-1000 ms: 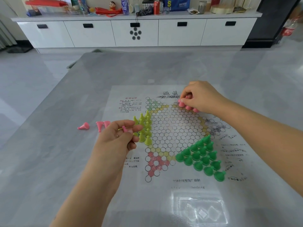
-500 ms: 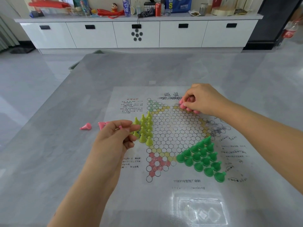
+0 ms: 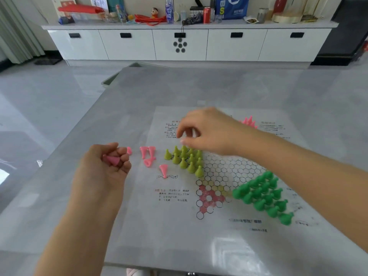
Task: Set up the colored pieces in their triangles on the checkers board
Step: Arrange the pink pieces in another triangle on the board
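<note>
My left hand [image 3: 103,166] curls round a pink piece [image 3: 112,159], ready to place; my right hand [image 3: 203,132], loosely bent, empty, reaches toward nine o'clock for more.

Counts, head view: 1 board sheet [image 3: 219,232] on 1 grey table [image 3: 179,86]. 2 hands in frame: left hand [image 3: 103,168], right hand [image 3: 207,132]. Yellow-green pieces [image 3: 187,159]: about 10 standing in 1 triangle, right hand covers the far edge so not exact. Dark green pieces [image 3: 262,196]: about 10 in 1 triangle. Pink: 1 piece [image 3: 112,159] in the left hand, 1 partly hidden one [image 3: 129,150] just past its fingers, 4 loose pink pieces [image 3: 148,156] lying flat, plus 1 cluster of standing pink pieces [image 3: 248,122] behind the right forearm, number can't be read
</note>
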A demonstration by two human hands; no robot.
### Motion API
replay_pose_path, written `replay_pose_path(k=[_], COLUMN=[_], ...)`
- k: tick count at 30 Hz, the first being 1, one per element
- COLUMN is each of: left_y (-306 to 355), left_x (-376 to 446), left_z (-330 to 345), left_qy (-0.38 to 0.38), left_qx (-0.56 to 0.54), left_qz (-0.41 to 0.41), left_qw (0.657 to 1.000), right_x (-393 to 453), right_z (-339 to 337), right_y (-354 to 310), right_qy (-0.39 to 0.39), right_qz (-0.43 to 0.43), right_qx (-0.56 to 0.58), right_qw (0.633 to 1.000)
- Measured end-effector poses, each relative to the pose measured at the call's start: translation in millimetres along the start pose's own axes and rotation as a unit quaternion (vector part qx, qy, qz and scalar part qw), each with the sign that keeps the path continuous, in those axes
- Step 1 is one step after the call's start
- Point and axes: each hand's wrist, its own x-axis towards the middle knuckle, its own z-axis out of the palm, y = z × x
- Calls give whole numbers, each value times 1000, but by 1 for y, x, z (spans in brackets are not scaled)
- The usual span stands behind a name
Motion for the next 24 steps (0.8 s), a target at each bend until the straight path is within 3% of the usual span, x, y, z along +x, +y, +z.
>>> replay_pose_path(k=[3, 7, 18, 24], left_y=[2, 4, 9, 6], left_x=[1, 3, 3, 6], left_z=[-4, -9, -14, -14], left_qy=[-8, -12, -14, 20], left_qx=[-46, -47, -61, -41], left_qz=[-39, -66, -68, -42], left_qw=[998, 997, 996, 998], right_x=[13, 24, 48, 47], right_z=[23, 41, 61, 64], right_y=[-21, -31, -44, -47], right_qy=[-73, -81, -97, -120], right_qz=[-96, -176, -166, -125], right_qx=[-110, -228, -254, -174], right_qw=[987, 954, 948, 969])
